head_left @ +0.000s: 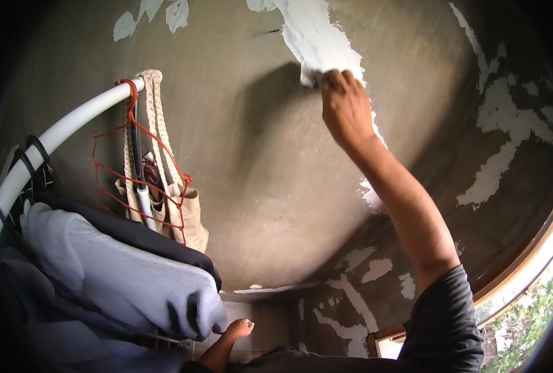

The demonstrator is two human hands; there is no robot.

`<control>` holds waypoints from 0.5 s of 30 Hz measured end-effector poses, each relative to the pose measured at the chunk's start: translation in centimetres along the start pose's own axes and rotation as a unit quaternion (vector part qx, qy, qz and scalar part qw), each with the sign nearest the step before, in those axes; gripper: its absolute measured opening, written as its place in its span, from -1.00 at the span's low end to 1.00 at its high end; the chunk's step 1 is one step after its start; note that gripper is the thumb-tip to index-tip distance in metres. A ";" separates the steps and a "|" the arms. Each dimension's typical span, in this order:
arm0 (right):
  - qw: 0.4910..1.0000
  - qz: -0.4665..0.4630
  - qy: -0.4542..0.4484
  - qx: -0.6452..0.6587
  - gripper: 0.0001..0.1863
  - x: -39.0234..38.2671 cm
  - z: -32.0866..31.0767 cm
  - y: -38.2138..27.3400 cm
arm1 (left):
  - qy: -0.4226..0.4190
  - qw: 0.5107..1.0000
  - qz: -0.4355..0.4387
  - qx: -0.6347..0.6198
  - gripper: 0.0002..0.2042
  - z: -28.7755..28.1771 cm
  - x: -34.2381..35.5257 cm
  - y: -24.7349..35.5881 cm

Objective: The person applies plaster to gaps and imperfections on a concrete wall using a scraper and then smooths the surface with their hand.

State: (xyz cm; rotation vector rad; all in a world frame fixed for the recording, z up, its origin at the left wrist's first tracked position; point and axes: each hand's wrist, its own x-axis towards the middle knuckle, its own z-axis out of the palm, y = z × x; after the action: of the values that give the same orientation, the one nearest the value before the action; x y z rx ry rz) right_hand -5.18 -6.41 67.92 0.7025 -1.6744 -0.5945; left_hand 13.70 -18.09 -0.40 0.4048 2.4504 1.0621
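My right hand (345, 99) is raised to the grey-brown wall (245, 180). Its fingers are closed on a small flat scraper (308, 76), mostly hidden behind them. The scraper lies at the lower left edge of a ragged white patch (323, 43), which runs up the wall. Low in the view, my left hand (241, 327) is held near the hanging clothes. Its fingers are curled closed, with a small whitish spot at the tips; whether it holds anything is too small to make out.
At left, a curved white rail (77, 115) carries a red wire hanger (132, 102), a beige bag with braided straps (192, 217) and a grey garment (127, 267). More white patches (500, 112) mark the wall at right. A wood-framed window (525, 317) is at lower right.
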 end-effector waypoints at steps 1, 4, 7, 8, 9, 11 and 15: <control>1.000 0.009 0.010 -0.004 -0.78 0.8 -0.2 0.9 | -0.005 1.000 -0.001 0.004 -0.55 0.0 -0.1 0.0; 0.999 0.014 -0.026 -0.021 -0.78 1.5 0.2 1.0 | -0.011 1.000 -0.005 0.010 -0.55 0.4 -0.3 0.1; 0.998 0.006 -0.057 -0.014 -0.75 -0.5 0.8 -0.2 | -0.022 1.000 0.001 0.001 -0.55 1.3 -0.1 0.1; 0.999 -0.003 -0.050 -0.020 -0.76 -1.8 1.1 -0.8 | -0.023 1.000 0.005 -0.004 -0.55 1.4 0.1 0.1; 0.999 -0.012 -0.044 -0.025 -0.76 -3.1 1.4 -1.4 | -0.023 1.000 0.007 -0.004 -0.55 1.7 0.1 0.1; 0.998 -0.005 -0.062 0.006 -0.74 -3.6 0.8 -1.4 | -0.018 1.000 0.014 -0.004 -0.55 1.4 0.2 0.4; 0.999 0.008 -0.017 0.034 -0.79 -1.4 -0.6 0.3 | -0.021 1.000 -0.001 -0.002 -0.55 0.6 -0.3 0.7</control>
State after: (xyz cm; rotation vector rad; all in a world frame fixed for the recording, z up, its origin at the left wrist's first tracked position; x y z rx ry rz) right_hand -4.39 -5.18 67.28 0.7312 -1.7367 -0.5430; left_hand 14.33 -17.37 -0.15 0.4203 2.4103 1.0473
